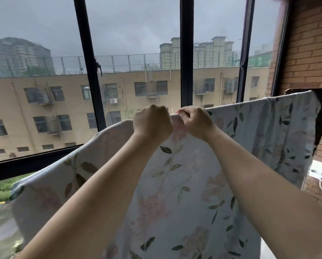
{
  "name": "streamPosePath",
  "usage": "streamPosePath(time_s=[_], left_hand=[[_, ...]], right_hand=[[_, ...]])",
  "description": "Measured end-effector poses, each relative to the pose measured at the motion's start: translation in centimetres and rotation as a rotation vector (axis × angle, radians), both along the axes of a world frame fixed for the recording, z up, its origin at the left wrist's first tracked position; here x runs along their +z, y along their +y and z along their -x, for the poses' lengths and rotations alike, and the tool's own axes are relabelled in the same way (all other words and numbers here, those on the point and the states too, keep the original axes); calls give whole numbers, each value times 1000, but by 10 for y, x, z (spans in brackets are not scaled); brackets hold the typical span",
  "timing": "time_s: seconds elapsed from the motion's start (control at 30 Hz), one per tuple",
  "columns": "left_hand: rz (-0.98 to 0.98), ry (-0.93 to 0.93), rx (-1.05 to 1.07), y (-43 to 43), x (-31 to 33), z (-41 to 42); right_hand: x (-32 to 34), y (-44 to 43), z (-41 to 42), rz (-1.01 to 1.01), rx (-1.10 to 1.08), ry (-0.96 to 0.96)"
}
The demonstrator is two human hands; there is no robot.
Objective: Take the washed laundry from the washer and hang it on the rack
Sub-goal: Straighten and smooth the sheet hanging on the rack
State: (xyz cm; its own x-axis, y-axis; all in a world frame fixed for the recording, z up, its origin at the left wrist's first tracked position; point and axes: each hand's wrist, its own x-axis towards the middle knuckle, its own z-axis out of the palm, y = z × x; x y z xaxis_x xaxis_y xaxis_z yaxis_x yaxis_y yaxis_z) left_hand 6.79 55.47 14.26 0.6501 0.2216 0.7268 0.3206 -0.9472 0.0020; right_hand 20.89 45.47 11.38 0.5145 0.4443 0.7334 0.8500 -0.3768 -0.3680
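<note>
The floral sheet (175, 184) looks soft and limp. Fresh from a wash, it is probably damp and heavier than it appears, so it may sag or slide toward whichever side carries more cloth. The sensible hold is along its top fold, where it bends over the bar. There the left hand (152, 124) and the right hand (195, 121) sit close together, both with fingers curled tight round the bunched edge. The sheet hangs in front of the window (130, 43), its right part draped flat and its left part drooping in a curve. It is pale, printed with pink blossoms and dark green leaves. The bar itself is hidden beneath it.
</note>
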Motion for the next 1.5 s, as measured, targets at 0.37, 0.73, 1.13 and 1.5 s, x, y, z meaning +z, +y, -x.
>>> streamPosePath(time_s=[0.37, 0.73, 1.13, 1.5], left_hand=[[123, 0, 52, -55, 1, -87], [2, -123, 364, -86, -21, -147], [-166, -188, 146, -141, -44, -264], [49, -51, 143, -198, -3, -321]], right_hand=[[-1, -60, -100, 4, -48, 78], [3, -140, -205, 65, -126, 115], [-3, -185, -272, 61, -96, 52], [6, -225, -329, 122, -196, 42]])
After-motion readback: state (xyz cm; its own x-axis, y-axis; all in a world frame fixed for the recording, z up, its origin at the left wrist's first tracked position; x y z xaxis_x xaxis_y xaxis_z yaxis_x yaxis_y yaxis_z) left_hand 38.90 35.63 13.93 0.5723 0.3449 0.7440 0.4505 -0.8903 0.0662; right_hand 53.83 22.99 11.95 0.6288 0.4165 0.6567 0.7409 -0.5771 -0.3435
